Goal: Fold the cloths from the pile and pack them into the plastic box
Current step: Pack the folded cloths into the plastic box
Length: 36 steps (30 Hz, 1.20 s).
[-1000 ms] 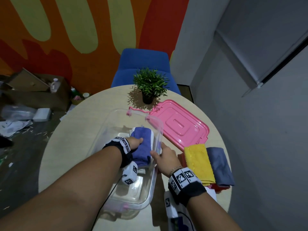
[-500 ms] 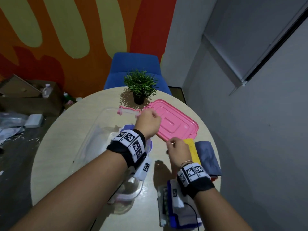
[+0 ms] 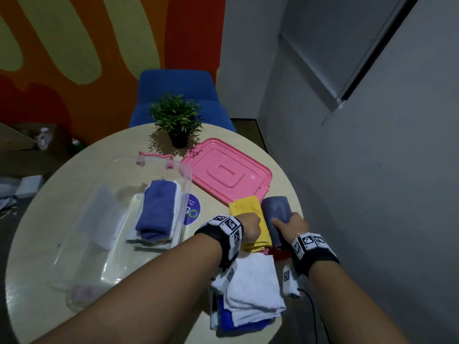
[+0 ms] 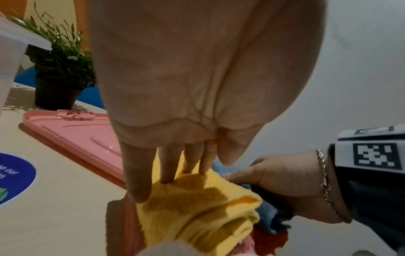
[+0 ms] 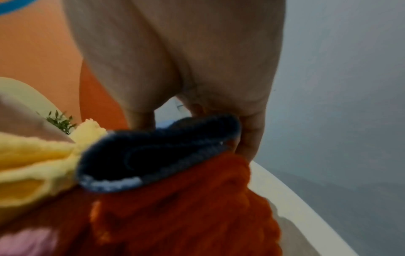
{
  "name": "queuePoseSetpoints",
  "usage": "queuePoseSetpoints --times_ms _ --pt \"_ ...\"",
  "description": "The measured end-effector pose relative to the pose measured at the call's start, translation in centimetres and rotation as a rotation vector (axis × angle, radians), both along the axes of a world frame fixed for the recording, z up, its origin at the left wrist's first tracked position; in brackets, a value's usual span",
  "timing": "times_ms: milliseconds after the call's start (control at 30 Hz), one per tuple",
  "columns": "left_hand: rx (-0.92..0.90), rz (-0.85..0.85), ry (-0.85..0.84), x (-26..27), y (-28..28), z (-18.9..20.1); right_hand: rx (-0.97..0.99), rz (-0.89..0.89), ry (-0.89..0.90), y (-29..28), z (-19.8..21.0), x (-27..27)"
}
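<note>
The clear plastic box (image 3: 99, 219) stands left of centre on the round table, with a folded purple cloth (image 3: 156, 212) on white ones inside. At the right edge a folded yellow cloth (image 3: 248, 207) and a folded grey cloth (image 3: 275, 208) lie side by side on a red cloth (image 3: 280, 254). My left hand (image 3: 248, 227) rests straight fingertips (image 4: 166, 178) on the yellow cloth (image 4: 197, 207). My right hand (image 3: 285, 224) grips the grey cloth (image 5: 153, 155), thumb on one side, fingers (image 5: 249, 138) on the other. The pile of white and blue cloths (image 3: 250, 286) lies by my wrists.
The pink lid (image 3: 228, 172) lies flat behind the yellow and grey cloths. A small potted plant (image 3: 177, 117) stands at the table's far edge, a blue chair (image 3: 176, 88) behind it. The grey wall is close on the right. A round purple sticker (image 3: 192, 209) sits beside the box.
Both hands left the box and moved right. The left hand came down onto the yellow cloth and the right hand took hold of the grey cloth. The head turned right.
</note>
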<state>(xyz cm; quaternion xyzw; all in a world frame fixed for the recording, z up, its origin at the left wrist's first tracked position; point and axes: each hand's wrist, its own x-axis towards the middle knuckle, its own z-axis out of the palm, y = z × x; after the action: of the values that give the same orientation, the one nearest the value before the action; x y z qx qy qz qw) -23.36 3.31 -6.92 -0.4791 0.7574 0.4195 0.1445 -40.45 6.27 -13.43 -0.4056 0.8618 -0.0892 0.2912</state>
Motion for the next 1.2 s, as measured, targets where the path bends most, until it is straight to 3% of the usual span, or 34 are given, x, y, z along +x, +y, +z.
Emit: queuePoseSetpoints --times_ms 300,600,767,867,1033,1200 --pt "0.008 -0.163 -0.19 -1.2 -0.5 -1.9 -0.001 -0.019 -0.156 0.0 -1.7 -1.4" --pt "0.042 -0.192 -0.168 -0.3 -1.0 -1.6 -0.079 -0.172 -0.549 0.3 -2.0 -4.0" --pt "0.048 -0.195 -0.151 0.0 -0.9 -1.6 -0.252 -0.411 -0.783 0.8 -1.2 -4.7" --pt "0.057 -0.197 -0.143 0.1 -0.9 -1.3 -0.325 -0.475 -0.832 1.0 -1.0 -5.1" --pt "0.062 -0.124 -0.075 0.3 -0.7 -1.6 -0.387 -0.479 -0.919 1.4 0.1 -4.8" --pt "-0.029 0.115 0.074 0.6 -1.0 -1.5 -0.473 -0.435 -0.987 1.2 3.2 -4.1"
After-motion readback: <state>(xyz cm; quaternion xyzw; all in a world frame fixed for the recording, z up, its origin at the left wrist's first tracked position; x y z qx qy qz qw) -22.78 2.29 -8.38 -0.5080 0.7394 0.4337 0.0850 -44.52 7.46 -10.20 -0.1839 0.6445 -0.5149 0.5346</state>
